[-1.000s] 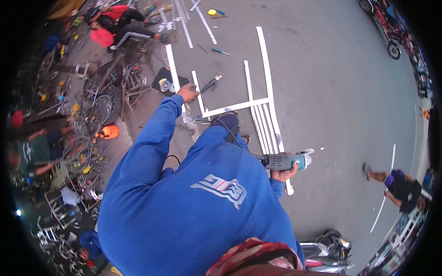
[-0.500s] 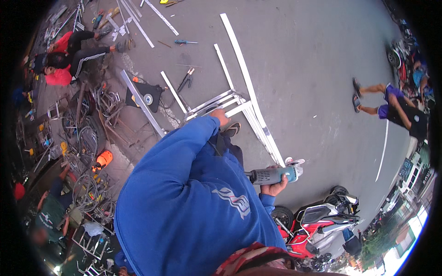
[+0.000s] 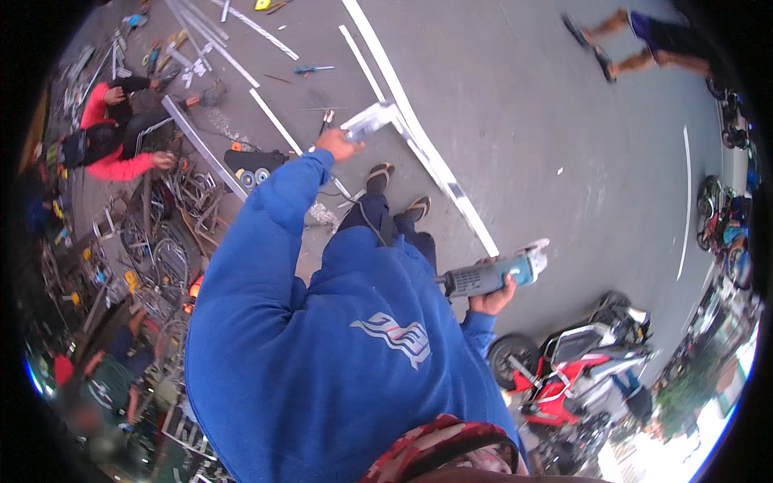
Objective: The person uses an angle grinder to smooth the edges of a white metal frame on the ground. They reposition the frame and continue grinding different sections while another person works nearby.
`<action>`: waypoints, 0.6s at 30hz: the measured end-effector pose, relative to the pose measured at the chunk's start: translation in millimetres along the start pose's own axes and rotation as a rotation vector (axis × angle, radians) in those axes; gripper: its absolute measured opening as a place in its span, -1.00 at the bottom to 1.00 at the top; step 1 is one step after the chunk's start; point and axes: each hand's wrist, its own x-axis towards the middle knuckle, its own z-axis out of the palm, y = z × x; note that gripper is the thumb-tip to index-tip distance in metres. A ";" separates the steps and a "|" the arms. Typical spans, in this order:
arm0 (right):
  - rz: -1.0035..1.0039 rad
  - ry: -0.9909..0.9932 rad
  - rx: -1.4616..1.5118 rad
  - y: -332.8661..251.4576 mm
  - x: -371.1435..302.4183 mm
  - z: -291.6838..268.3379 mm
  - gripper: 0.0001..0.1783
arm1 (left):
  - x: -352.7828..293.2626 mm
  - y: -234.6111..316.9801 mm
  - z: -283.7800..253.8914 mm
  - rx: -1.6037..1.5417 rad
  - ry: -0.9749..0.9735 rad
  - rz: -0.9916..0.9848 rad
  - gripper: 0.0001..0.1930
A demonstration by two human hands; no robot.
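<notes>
My right hand (image 3: 494,299) is closed around the body of a teal and grey angle grinder (image 3: 485,278), whose guard end points right. The far end of my reach has my left hand (image 3: 341,145) wrapped round the crosspieces of a welded frame (image 3: 372,121) of pale metal tubing. One long leg of the frame (image 3: 419,133) runs from the top edge down toward the grinder, and the grinder's disc stands apart from it. My feet in sandals (image 3: 419,208) are on the pavement below the frame.
A dark board with discs (image 3: 254,177) and a metal bar (image 3: 205,149) lie at left. Beyond are a screwdriver (image 3: 312,70) and loose tubing (image 3: 262,32). A seated person in red (image 3: 121,165) is at left, scrap behind. A red motorcycle (image 3: 564,374) stands at right; a walker (image 3: 644,40) passes.
My left hand has moved away from me and to the left, tipping the frame. The grinder has moved a little right, off the leg's end. The walker has moved toward the top.
</notes>
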 end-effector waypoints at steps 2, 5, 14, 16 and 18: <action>0.018 0.002 0.046 -3.8 -4.4 5.1 -0.44 | 13.6 -1.4 -18.7 -0.047 0.048 -0.062 -0.30; -0.003 0.032 0.129 -6.1 -4.8 10.5 -0.45 | 49.1 -4.5 -44.7 -0.036 0.055 0.053 -0.39; -0.042 0.240 0.145 4.7 0.2 5.4 -0.45 | 160.5 -24.4 -58.6 0.102 0.004 -0.001 -0.29; -0.077 0.199 0.169 7.6 1.7 0.3 -0.46 | 171.5 -25.5 -60.4 0.038 -0.031 0.063 -0.33; -0.064 0.183 0.206 11.8 -0.1 -4.7 -0.46 | 177.5 -25.1 -68.0 0.115 -0.098 0.070 -0.30</action>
